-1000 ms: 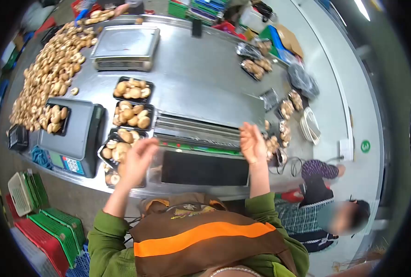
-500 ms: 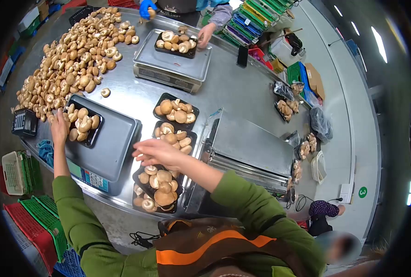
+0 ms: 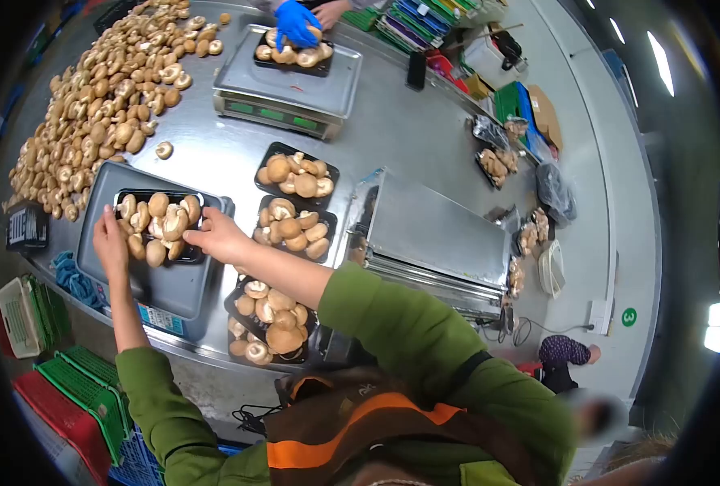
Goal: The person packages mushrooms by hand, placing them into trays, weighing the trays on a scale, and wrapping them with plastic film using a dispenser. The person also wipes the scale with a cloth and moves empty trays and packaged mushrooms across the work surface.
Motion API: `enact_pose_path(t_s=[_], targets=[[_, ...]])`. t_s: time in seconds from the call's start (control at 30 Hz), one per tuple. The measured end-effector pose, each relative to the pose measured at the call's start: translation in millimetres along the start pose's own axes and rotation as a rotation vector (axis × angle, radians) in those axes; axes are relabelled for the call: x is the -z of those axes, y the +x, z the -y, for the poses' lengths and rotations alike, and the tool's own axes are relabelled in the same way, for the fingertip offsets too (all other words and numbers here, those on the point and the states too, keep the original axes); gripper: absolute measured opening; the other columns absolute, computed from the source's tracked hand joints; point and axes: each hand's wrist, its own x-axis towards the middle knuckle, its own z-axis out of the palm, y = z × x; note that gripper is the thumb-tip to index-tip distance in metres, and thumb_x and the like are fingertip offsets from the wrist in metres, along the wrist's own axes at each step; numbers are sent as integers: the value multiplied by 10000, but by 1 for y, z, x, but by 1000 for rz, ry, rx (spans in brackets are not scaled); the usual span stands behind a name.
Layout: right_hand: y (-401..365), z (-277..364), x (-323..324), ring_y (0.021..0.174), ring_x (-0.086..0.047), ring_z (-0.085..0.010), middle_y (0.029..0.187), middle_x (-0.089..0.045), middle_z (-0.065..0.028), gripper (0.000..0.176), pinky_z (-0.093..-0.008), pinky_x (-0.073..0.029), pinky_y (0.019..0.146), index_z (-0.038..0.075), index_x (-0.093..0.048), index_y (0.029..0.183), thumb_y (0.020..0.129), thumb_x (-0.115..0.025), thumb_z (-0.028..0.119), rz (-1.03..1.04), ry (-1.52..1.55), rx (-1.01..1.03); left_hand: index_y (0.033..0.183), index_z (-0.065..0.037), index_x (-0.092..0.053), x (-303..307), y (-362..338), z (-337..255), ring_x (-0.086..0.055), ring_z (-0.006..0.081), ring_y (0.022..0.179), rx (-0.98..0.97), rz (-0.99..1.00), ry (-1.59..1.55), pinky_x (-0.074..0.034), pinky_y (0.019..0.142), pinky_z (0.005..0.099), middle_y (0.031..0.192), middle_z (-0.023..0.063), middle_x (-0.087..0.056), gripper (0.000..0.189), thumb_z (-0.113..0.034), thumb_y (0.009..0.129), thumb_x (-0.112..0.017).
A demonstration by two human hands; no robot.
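While tray (image 3: 191, 254) is over gry scale (image 3: 156, 293), metal tbl (image 3: 404, 134) shines nr crates (image 3: 84, 390).

Two scales (image 3: 165, 290) — two mushroom trays (image 3: 188, 252) atop — one blue glove (image 3: 297, 23).

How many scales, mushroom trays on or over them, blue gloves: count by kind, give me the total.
Scales: 2
Mushroom trays: 2
Blue glove: 1
Total: 5
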Motion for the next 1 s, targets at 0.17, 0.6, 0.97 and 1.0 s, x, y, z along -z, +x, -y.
enact_pose_path(t_s=[0.17,0.6,0.97,1.0], targets=[[-73,10,56,843,-578,-162,1082,-560,-145,565,-285,-501,708,-36,-415,1277,853,-650,255,47,225,103,1187,48,-554,-4,-17,-19,-561,268,1040,-236,54,109,-394,931,350,1123,201,-600,557,-440,959,-415],[-325,-55,353,836,-564,-122,994,-617,-73,513,-251,-480,694,-15,-508,1238,852,-634,298,-772,150,82,1173,80,-560,-259,-272,-252,-557,239,1040,-274,1000,-67,-385,939,320,1109,203,-614,684,-541,923,-418],[-392,-119,413,887,-590,-148,1027,-645,-77,363,-282,-489,743,9,-610,1137,874,-592,258,-925,125,95,1188,75,-549,-277,-361,-275,-554,265,1102,-266,1084,32,-375,977,326,1168,216,-595,574,-435,947,-442],[-402,-133,412,896,-621,-199,1024,-660,-107,345,-321,-496,762,-7,-617,1097,864,-599,247,-1073,-105,234,1154,64,-573,-268,-363,-266,-566,254,1053,-388,921,-65,-395,943,326,1114,201,-609,532,-413,942,-469]])
